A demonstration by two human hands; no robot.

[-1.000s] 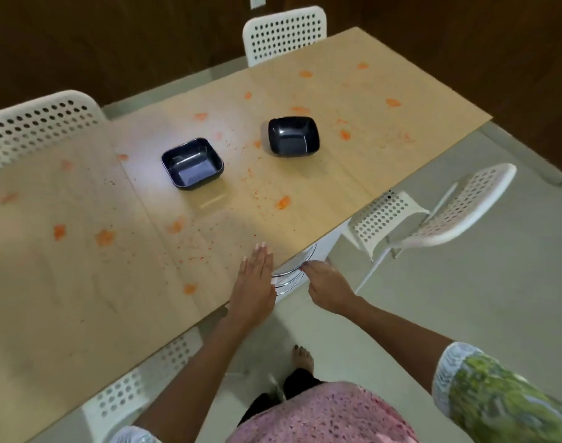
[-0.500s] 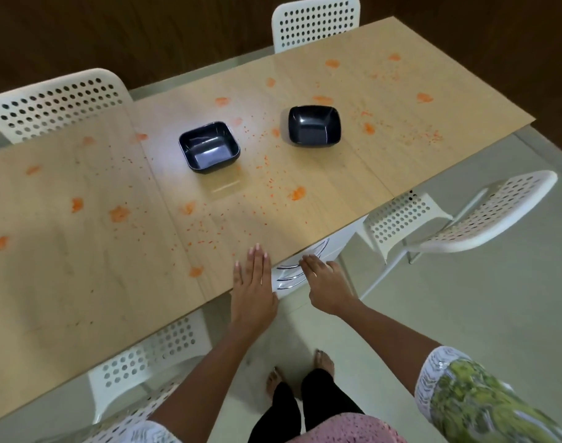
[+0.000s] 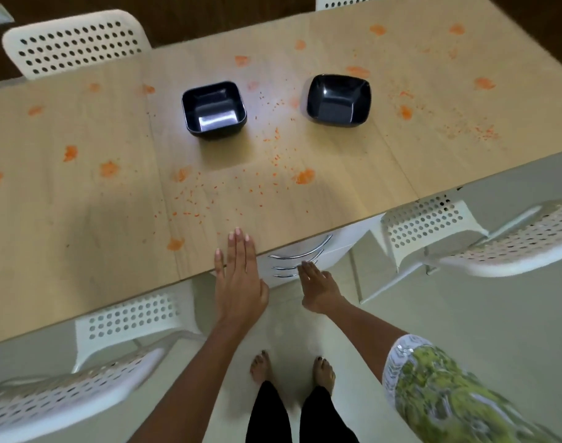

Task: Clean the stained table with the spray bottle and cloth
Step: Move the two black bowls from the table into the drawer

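Observation:
A long wooden table [image 3: 81, 219] carries orange stains [image 3: 304, 176] and many small orange specks across its top. My left hand [image 3: 239, 276] lies flat at the table's near edge, fingers straight and together, holding nothing. My right hand [image 3: 319, 290] hovers just below the edge, in front of a white drawer unit with curved chrome handles [image 3: 300, 257], fingers loosely extended and empty. No spray bottle or cloth is visible.
Two black square bowls [image 3: 214, 108] [image 3: 338, 100] stand mid-table. White perforated chairs sit at the near left [image 3: 81, 388], near right [image 3: 484, 241] and far left [image 3: 71, 43]. My bare feet [image 3: 292, 369] stand on a pale floor.
The view has shifted so the table runs more squarely across the frame. Both hands stay near the table's edge; the right hand has dropped slightly before the drawer handles.

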